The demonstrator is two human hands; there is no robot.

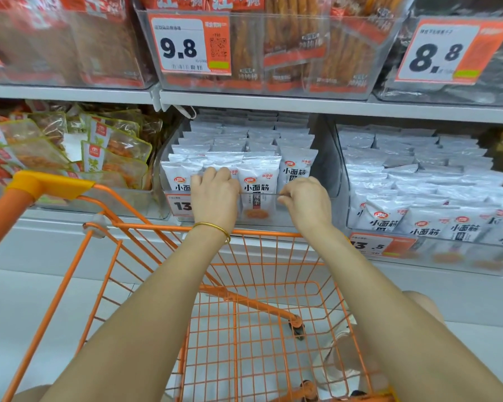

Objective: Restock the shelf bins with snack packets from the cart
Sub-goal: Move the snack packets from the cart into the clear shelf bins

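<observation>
Middle shelf bin (328, 181): full of upright white snack packets (257, 181). Left hand (215, 192) fingers curled over front-row packet tops; right hand (305, 203) fingers pinching bin's front rim. Orange cart (244, 285) below, beneath both forearms.

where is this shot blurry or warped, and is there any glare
Head view: wide-angle lens bows the shelf edge and splays the forearms; the 8.8 price tag and frame corners are soft; clear bin fronts carry hazy reflections; hands are sharp.
</observation>
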